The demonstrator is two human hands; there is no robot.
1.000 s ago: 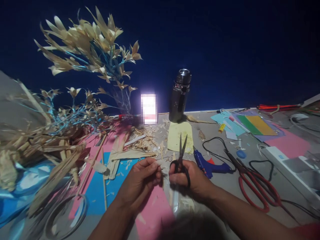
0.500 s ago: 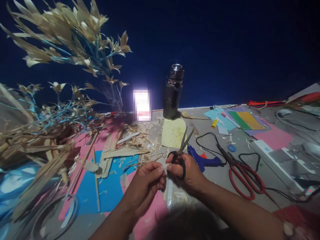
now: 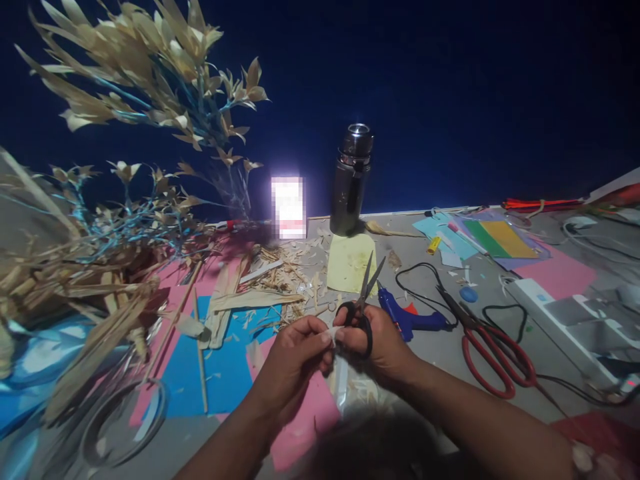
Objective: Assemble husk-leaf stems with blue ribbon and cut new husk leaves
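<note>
Between the fingertips of my left hand (image 3: 303,347) is a small pale piece of husk-like material (image 3: 334,333). My right hand (image 3: 377,340) is closed round the black handles of small scissors (image 3: 364,303), and its thumb and finger also touch the pale piece. The scissor blades point up and away from me, slightly apart. Just right of my right hand lies a blue glue gun (image 3: 413,320). Beyond the scissors is a stained yellow sheet (image 3: 345,263). Pale scraps (image 3: 285,277) are strewn to the left.
A dark flask (image 3: 353,180) stands at the back beside a bright blurred screen (image 3: 289,208). Large red-handled scissors (image 3: 493,353) and a white power strip (image 3: 555,320) lie right. Dried-husk flowers (image 3: 125,60), a blue sheet (image 3: 225,373) and a wire coil (image 3: 120,460) are left.
The whole view has shifted slightly, with things on the table appearing a little further right. My hands keep the same hold on the pale piece and the scissors.
</note>
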